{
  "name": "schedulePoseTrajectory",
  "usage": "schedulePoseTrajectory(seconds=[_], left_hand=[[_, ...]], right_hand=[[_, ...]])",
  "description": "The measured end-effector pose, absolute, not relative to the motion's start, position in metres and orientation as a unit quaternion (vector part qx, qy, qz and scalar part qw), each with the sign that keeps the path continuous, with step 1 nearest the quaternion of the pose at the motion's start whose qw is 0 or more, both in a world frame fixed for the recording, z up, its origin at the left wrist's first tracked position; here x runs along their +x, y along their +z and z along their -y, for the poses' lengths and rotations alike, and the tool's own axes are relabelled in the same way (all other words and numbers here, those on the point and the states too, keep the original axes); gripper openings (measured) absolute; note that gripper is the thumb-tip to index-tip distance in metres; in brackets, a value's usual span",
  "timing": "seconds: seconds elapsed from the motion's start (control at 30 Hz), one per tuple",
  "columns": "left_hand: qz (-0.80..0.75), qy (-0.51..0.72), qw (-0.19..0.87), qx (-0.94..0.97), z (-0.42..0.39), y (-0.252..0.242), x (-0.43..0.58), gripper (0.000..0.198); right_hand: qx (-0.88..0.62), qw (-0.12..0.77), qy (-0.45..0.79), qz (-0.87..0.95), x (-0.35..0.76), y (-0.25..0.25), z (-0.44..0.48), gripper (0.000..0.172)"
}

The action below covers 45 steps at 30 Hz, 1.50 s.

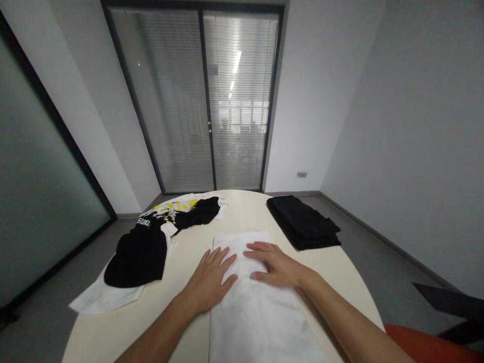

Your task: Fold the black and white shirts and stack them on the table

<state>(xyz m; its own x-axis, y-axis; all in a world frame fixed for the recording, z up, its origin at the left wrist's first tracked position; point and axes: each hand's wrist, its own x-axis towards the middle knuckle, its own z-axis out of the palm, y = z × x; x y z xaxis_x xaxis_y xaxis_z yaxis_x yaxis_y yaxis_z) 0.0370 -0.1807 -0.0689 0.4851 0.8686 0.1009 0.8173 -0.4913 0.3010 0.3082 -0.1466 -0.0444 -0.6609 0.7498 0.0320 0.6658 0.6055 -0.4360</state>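
Note:
A white garment [257, 312], folded into a long strip, lies on the cream table [242, 212] in front of me. My left hand [212, 280] lies flat with fingers spread on the garment's left edge, partly on the table. My right hand [274, 264] rests palm down on the cloth, fingers pointing left and stretched out. Both hands press the fabric and hold nothing.
A loose heap of black, white and yellow shirts [151, 237] covers the table's left side. A folded stack of black garments [302, 222] sits at the right rear. An orange chair seat [431, 345] shows at the lower right. Glass doors with blinds [204, 101] stand behind.

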Motion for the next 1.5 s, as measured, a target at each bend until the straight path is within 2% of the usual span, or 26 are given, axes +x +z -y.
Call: schedulePoseTrajectory(seconds=[0.17, 0.27, 0.47, 0.57, 0.7, 0.8, 0.9, 0.93, 1.03, 1.1, 1.3, 1.4, 1.5], left_hand=[[-0.561, 0.143, 0.106, 0.809, 0.168, -0.074, 0.034, 0.05], [-0.569, 0.187, 0.088, 0.796, 0.159, -0.081, 0.031, 0.042], [-0.589, 0.258, 0.081, 0.762, 0.141, -0.094, 0.027, 0.031], [-0.552, 0.313, 0.11, 0.765, 0.135, -0.096, 0.026, 0.023], [-0.513, 0.397, 0.173, 0.741, 0.134, -0.091, 0.028, 0.027], [-0.508, 0.435, 0.212, 0.713, 0.137, -0.082, 0.031, 0.018], [-0.523, 0.454, 0.235, 0.682, 0.141, -0.074, 0.034, 0.009], [-0.53, 0.465, 0.234, 0.67, 0.142, -0.072, 0.034, 0.01], [-0.54, 0.496, 0.228, 0.64, 0.145, -0.068, 0.035, 0.038], [-0.539, 0.488, 0.226, 0.648, 0.148, -0.065, 0.036, 0.045], [-0.58, 0.407, 0.208, 0.674, 0.164, -0.051, 0.034, 0.023], [-0.583, 0.391, 0.34, 0.626, 0.17, -0.048, 0.035, 0.02], [-0.552, 0.418, 0.476, 0.542, 0.17, -0.051, 0.039, 0.02]], right_hand=[[-0.513, 0.135, 0.169, 0.831, 0.313, -0.059, 0.132, 0.068], [-0.52, 0.127, 0.179, 0.825, 0.317, -0.066, 0.123, 0.065], [-0.578, 0.166, 0.133, 0.788, 0.316, -0.077, 0.109, 0.063], [-0.563, 0.21, 0.132, 0.788, 0.315, -0.078, 0.104, 0.054], [-0.55, 0.294, 0.136, 0.77, 0.314, -0.076, 0.1, 0.048], [-0.554, 0.287, 0.131, 0.77, 0.312, -0.071, 0.101, 0.047], [-0.564, 0.267, 0.11, 0.774, 0.311, -0.062, 0.106, 0.038], [-0.568, 0.268, 0.104, 0.771, 0.311, -0.058, 0.109, 0.034], [-0.573, 0.289, 0.1, 0.76, 0.311, -0.046, 0.119, 0.025], [-0.574, 0.302, 0.126, 0.751, 0.312, -0.041, 0.125, 0.023], [-0.559, 0.357, 0.288, 0.691, 0.318, -0.045, 0.126, 0.034], [-0.548, 0.37, 0.379, 0.648, 0.319, -0.047, 0.124, 0.033], [-0.518, 0.397, 0.459, 0.602, 0.319, -0.046, 0.125, 0.041]])
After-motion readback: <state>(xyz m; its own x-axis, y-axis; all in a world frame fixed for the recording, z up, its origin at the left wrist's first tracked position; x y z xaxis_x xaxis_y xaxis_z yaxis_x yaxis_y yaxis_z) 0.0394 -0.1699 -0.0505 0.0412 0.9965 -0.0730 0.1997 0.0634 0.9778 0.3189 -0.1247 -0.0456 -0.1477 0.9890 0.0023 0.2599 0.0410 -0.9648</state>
